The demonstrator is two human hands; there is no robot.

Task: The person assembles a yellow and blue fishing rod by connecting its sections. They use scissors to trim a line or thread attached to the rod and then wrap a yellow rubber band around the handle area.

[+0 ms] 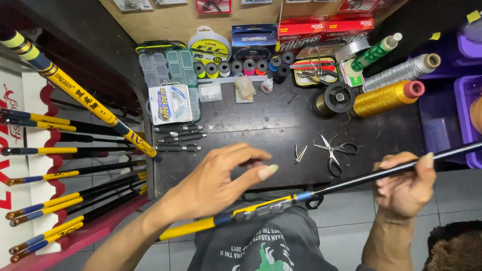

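Right hand (405, 186) clamped round slim glossy black-and-yellow fishing rod (281, 203); left hand (216, 181) hovers, fingers apart, seemingly just above it.

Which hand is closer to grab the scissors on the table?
Probably the right hand: the scissors lie just beside it, but it grips the fishing rod. The left hand hovers open over the rod, farther from the scissors but free.

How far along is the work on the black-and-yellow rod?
Done: a clear wrap sits on the black-and-yellow fishing rod at its blue band. In hand: right hand grips the shaft, left hand hovers open above. Left: small steel scissors lie unused on the dark workbench.
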